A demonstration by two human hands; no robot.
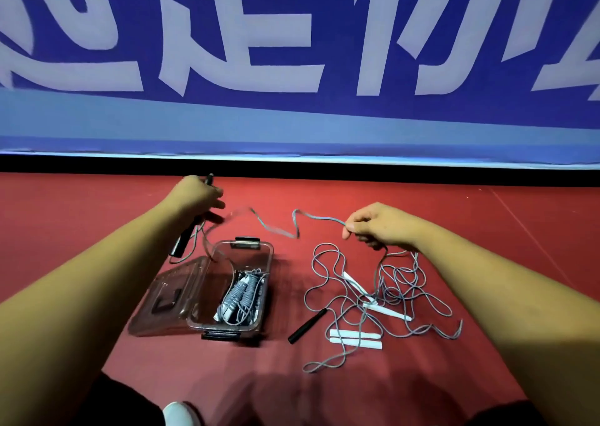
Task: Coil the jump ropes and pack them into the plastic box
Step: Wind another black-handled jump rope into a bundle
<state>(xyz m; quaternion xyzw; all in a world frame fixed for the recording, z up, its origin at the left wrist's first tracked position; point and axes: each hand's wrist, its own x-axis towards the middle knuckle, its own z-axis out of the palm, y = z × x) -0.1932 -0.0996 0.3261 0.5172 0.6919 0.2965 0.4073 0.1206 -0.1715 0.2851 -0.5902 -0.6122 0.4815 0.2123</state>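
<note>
My left hand [198, 198] grips a black jump-rope handle [183, 240] held up above the floor, left of the box. A grey cord [276, 227] runs from it across to my right hand [373, 226], which pinches the cord between thumb and fingers. The clear plastic box [259, 263] stands open on the red floor, its lid [168, 299] folded out to the left, with a coiled grey rope [240, 299] inside. Right of the box lies a tangle of grey cord [389, 289] with another black handle [306, 325] and white handles [355, 338].
A blue banner with large white characters [292, 52] stands along the far edge of the red floor [454, 192]. My knees and a white shoe [181, 414] are at the bottom of the view.
</note>
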